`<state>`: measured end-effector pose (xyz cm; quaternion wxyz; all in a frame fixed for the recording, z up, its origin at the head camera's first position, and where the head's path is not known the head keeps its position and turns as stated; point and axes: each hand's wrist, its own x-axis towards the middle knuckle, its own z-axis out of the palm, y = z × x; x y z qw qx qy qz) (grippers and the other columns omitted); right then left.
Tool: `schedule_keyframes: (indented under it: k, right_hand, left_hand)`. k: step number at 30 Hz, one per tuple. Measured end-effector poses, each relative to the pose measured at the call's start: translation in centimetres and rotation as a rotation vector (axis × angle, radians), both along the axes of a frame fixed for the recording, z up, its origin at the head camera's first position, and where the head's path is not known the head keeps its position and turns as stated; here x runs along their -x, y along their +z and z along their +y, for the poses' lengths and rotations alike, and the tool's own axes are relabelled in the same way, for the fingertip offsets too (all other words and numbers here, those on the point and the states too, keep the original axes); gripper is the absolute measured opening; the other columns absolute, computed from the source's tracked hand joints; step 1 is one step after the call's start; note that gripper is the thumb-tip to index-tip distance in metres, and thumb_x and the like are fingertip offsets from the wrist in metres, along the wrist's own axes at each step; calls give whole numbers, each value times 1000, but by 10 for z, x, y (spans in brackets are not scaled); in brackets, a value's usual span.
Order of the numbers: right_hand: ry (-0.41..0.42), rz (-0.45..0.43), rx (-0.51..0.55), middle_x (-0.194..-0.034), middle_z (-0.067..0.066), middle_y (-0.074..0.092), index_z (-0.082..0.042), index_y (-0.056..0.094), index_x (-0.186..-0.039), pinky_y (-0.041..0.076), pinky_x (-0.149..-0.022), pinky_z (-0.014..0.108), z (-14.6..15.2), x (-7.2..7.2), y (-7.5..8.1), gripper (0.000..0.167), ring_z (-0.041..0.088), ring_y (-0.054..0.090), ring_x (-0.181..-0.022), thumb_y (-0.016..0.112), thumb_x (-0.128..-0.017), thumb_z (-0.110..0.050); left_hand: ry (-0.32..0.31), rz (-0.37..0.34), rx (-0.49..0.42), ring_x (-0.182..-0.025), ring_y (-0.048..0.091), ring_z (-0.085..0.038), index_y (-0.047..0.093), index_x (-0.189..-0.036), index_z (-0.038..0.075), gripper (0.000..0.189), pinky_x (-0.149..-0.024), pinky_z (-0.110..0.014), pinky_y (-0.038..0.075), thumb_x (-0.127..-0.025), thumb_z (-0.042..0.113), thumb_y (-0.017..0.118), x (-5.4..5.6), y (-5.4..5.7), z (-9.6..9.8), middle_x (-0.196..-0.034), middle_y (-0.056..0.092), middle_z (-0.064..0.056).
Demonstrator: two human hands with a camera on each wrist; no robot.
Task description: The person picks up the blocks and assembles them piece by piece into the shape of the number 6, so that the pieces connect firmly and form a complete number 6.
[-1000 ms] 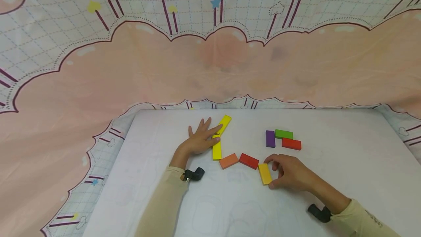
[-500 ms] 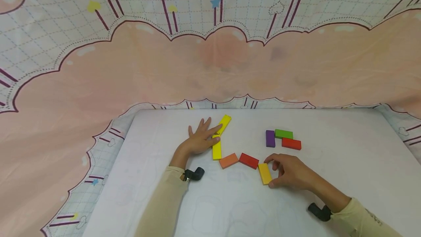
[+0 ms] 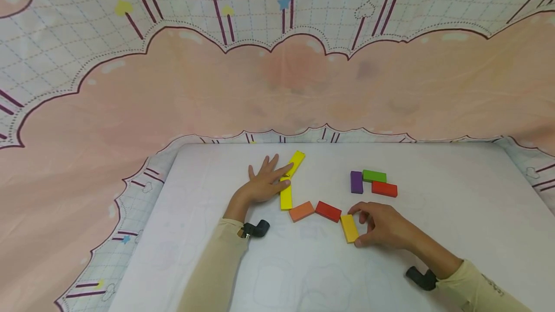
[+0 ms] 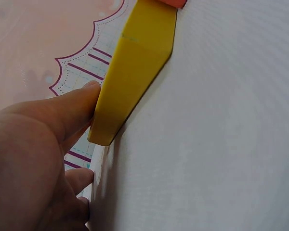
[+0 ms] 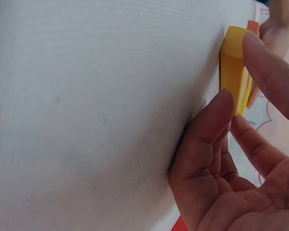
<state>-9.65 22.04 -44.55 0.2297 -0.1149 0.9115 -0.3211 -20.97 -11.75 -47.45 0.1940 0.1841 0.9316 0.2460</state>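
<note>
Several coloured blocks form a bent row on the white tabletop. My left hand (image 3: 261,185) rests with spread fingers beside two bright yellow blocks (image 3: 285,200) at the row's left end. Its index finger touches the far one, and its thumb the near one, which fills the upper part of the left wrist view. An orange block (image 3: 301,211) and a red block (image 3: 328,211) continue the row. At the right end stands a deeper yellow block (image 3: 349,228), pinched at its two ends between the thumb and a finger of my right hand (image 3: 383,225).
Behind my right hand lie a purple block (image 3: 356,182), a green block (image 3: 374,176) and a second red block (image 3: 384,189), grouped together. The white tabletop (image 3: 455,196) ends at a patterned cloth (image 3: 260,90). Each wrist wears a black camera mount (image 3: 257,228).
</note>
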Motion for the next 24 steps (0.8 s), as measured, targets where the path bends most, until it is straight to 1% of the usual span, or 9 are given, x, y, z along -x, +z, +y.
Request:
schedule_keyframes:
  k: [5,8,10,12,15,17,20,24]
  right_hand:
    - [-11,-18,19,-94,0,61,-17,65,-128,54,-65,23,4,2,2,65,15,57,-77,94,-71,-31]
    - [-39,-6,25,-95,-1,62,-19,65,-127,55,-68,24,8,4,3,62,15,59,-80,92,-73,-34]
    - [-64,32,16,-95,-1,63,-18,66,-126,54,-69,24,12,6,5,58,15,60,-82,91,-76,-35]
    - [-89,88,-2,-93,-2,63,-17,68,-124,54,-70,24,15,8,6,53,15,60,-85,88,-78,-35]
    - [-123,189,-38,-90,-3,63,-14,71,-119,52,-71,24,22,12,8,42,16,59,-87,84,-84,-33]
    - [-147,232,-54,-90,-2,63,-12,71,-118,51,-70,24,28,14,10,38,17,58,-88,81,-88,-32]
    - [-191,268,-78,-92,2,65,-9,72,-117,50,-69,25,37,20,12,36,22,57,-91,77,-91,-32]
    - [-243,280,-126,-100,11,67,-7,72,-120,50,-70,29,50,29,13,39,30,58,-96,75,-92,-35]
  left_hand:
    - [6,-2,-3,-160,-15,-31,32,-159,42,59,-117,-70,-21,-103,50,51,0,1,0,-174,-2,-4]
    - [7,-5,-3,-160,-15,-31,32,-159,42,59,-117,-70,-21,-103,49,51,0,1,0,-174,-3,-4]
    - [8,-6,-3,-160,-15,-31,32,-159,43,59,-117,-70,-21,-103,50,51,0,1,0,-174,-2,-3]
    - [8,-6,0,-160,-15,-31,32,-159,43,59,-117,-70,-21,-103,50,51,0,1,0,-174,-2,-3]
    - [9,-2,0,-160,-15,-31,32,-158,43,58,-117,-70,-21,-103,50,51,0,0,0,-174,-2,-3]
    - [9,1,3,-160,-15,-31,32,-158,44,58,-117,-70,-20,-103,50,50,1,-1,0,-174,-2,-3]
    - [9,2,2,-160,-15,-31,32,-158,44,58,-117,-70,-20,-103,50,50,1,-2,0,-174,-2,-3]
    - [11,-1,-1,-160,-15,-31,32,-158,44,58,-117,-70,-20,-103,51,50,1,-2,0,-174,-2,-3]
